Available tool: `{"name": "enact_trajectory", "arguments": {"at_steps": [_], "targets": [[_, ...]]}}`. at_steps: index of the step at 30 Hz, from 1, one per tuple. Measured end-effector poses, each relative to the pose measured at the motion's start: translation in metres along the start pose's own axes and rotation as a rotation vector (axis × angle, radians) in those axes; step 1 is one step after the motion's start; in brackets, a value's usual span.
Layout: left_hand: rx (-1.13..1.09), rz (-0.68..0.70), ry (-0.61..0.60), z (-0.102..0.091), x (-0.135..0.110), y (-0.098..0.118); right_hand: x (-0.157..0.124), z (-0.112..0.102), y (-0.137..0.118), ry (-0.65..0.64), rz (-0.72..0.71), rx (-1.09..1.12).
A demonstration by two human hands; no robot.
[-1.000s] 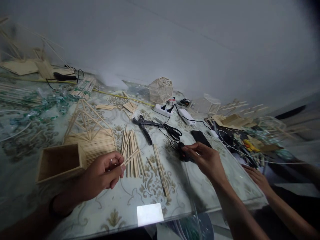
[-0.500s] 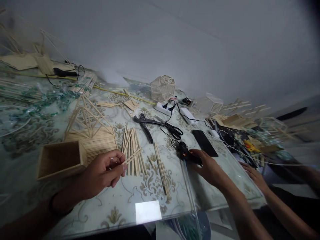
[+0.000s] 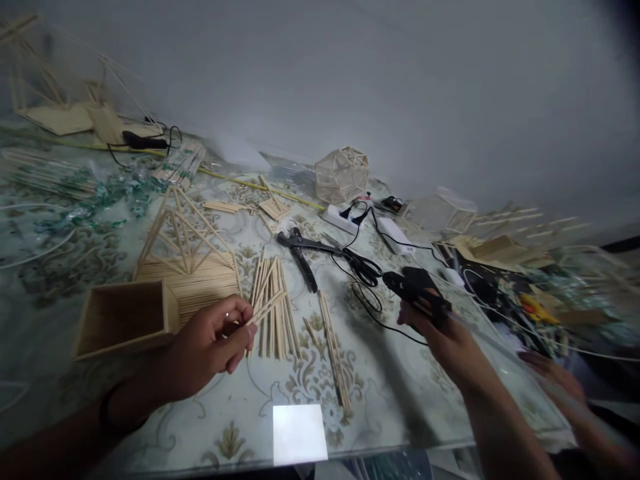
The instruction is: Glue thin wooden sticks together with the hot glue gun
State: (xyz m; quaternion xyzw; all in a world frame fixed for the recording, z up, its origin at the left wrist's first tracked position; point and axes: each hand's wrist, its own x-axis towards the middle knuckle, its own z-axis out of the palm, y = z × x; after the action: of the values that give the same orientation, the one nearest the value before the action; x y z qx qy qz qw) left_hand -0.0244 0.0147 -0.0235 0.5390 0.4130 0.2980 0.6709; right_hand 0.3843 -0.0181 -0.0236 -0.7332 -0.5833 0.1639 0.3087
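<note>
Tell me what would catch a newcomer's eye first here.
A black glue gun in the right hand, over the table's right side, stands out first. At left, a pyramid-like stick frame rises behind an open wooden box. A bright white rectangle shows at the near edge.

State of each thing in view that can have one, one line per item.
Left hand: pinching thin wood
Right hand: gripping glue gun
Glue gun: held, power unclear
Cutter: lying, handles spread
Scissors: lying, blade opening unclear
Box: open
Power strip: two plugs in
Stick pile: loose
</note>
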Motion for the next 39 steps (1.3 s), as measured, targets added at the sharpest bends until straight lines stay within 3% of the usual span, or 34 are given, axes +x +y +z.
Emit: {"name": "enact_trajectory", "arguments": {"at_steps": [5, 9, 12, 22, 39], "targets": [[-0.025, -0.004, 0.009, 0.0, 0.001, -0.002, -0.003, 0.034, -0.064, -0.148, -0.086, 0.178], [-0.006, -0.022, 0.009, 0.0, 0.002, -0.003, -0.008, 0.07, -0.11, -0.235, -0.363, 0.389], [0.014, -0.054, 0.032, 0.0, 0.001, -0.001, -0.014, 0.088, -0.129, -0.266, -0.498, 0.453], [0.027, -0.114, 0.089, 0.004, -0.006, 0.008, -0.028, 0.106, -0.133, -0.271, -0.569, 0.442], [0.066, -0.095, 0.111, 0.007, -0.006, 0.016, -0.031, 0.106, -0.139, -0.259, -0.618, 0.354]]}}
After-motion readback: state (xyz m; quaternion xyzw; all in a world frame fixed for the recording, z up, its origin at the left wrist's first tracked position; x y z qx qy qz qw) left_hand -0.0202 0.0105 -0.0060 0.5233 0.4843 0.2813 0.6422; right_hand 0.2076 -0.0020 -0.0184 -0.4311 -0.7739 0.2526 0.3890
